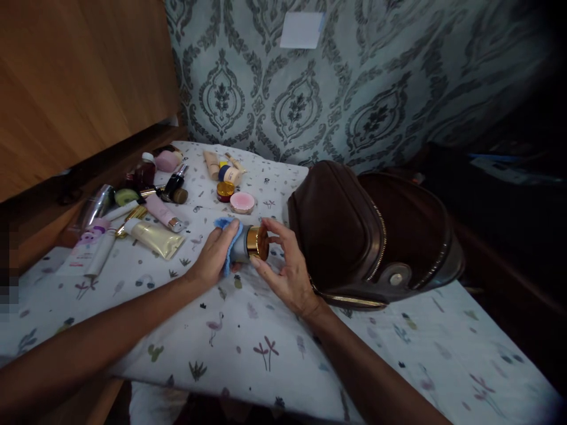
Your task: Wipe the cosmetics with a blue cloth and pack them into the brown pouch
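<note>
Just above the cloth-covered table, a cosmetic jar with a grey body (240,248) and a shiny gold lid (257,243) lies sideways between my hands. My left hand (217,251) is closed round the body through a blue cloth (230,248), which wraps its far end. On the other side, the thumb and fingers of my right hand (286,268) curve round the gold lid and touch its edge. Beyond the jar sit a pink compact (242,202) and a small amber-lidded jar (225,190).
A brown leather bag (341,224) with gold zips stands unzipped at right. Several tubes and bottles lie at left, among them a cream tube (155,237) and a pink tube (163,212). A wooden cabinet (88,82) and a patterned wall (296,100) bound the table (239,372).
</note>
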Demonstrator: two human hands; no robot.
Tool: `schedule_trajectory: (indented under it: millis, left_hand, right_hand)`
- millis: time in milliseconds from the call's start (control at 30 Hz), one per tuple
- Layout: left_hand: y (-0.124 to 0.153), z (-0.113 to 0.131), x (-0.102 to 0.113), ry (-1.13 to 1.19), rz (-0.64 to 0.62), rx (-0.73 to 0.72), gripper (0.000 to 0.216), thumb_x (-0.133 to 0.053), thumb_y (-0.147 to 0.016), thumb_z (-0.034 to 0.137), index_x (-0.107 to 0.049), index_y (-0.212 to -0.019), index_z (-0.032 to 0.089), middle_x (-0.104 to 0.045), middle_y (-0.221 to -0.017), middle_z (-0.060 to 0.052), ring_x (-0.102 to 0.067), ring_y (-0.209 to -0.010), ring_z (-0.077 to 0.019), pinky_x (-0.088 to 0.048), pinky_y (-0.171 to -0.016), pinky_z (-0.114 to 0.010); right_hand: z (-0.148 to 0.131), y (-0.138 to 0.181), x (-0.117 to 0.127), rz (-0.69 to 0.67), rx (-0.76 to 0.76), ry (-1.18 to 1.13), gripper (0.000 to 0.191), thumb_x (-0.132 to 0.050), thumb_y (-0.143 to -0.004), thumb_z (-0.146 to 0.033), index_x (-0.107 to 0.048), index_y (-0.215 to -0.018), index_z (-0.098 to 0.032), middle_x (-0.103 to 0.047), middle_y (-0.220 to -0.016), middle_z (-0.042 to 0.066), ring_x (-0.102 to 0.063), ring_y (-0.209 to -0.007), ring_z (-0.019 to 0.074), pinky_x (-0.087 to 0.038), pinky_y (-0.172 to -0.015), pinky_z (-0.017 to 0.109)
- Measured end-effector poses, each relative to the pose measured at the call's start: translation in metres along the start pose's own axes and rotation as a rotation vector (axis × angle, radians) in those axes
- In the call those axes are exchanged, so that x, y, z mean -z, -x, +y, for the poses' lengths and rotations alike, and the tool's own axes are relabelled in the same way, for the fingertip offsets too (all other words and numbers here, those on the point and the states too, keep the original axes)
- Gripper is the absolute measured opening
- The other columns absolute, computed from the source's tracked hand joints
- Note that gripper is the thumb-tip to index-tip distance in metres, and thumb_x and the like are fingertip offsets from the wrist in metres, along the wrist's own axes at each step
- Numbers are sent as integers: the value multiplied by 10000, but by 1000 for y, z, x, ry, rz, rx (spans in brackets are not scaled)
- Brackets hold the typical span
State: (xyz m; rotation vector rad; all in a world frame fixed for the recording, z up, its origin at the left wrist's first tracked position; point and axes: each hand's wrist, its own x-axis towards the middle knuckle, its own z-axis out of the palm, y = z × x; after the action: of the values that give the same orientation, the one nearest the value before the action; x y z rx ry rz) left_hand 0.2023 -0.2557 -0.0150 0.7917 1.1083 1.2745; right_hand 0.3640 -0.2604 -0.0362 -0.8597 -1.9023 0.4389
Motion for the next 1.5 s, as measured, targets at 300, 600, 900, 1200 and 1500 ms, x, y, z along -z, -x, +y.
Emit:
schedule_trajectory:
  millis: [300,600,900,1200,1500]
  left_hand:
    - [3,-3,7,-70,-67,-106,493,-687,-753,660,-600,-822,180,-535,-609,32,-491,-449,-97,-393,-333,-192]
    - [-2,0,6,-31,-2,-96,485,-667,-764,664,-590,-827,189,-503,-555,35,-472,-408,-103,-360,-313,-197]
    - [6,-3,10,-162,-153,-191,461,-646,-804,648,-570,-894,203,-535,-714,29,-539,-547,-112,-434,-365,-178]
    - [1,-3,16,-217,-142,-208,529,-623,-790,702,-597,-954,199,-534,-718,27,-537,-547,-119,-448,-365,-193]
    - [1,-1,16,-195,-113,-200,508,-640,-791,680,-614,-952,199,-551,-696,30,-544,-541,-123,-440,-370,-197]
  right_hand:
    - [5,0,-1,23,-46,-79,739,-685,-850,-571,-392,-1442,-238,-560,-1350,159,-570,-1249,323,-537,-962,519]
    - [3,-1,-1,-7,-54,-62,685,-686,-865,-477,-378,-1434,-250,-540,-1359,149,-562,-1249,303,-531,-962,501]
    - [0,-1,0,10,-48,-85,706,-692,-849,-556,-416,-1415,-238,-584,-1328,158,-592,-1229,316,-507,-999,524]
    - [-2,-4,0,-3,-3,-26,572,-673,-876,-495,-490,-1352,-234,-631,-1252,133,-627,-1161,287,-540,-961,479]
    - [-3,-5,1,-28,5,20,542,-698,-848,-440,-522,-1319,-237,-649,-1216,114,-642,-1100,276,-542,-953,472]
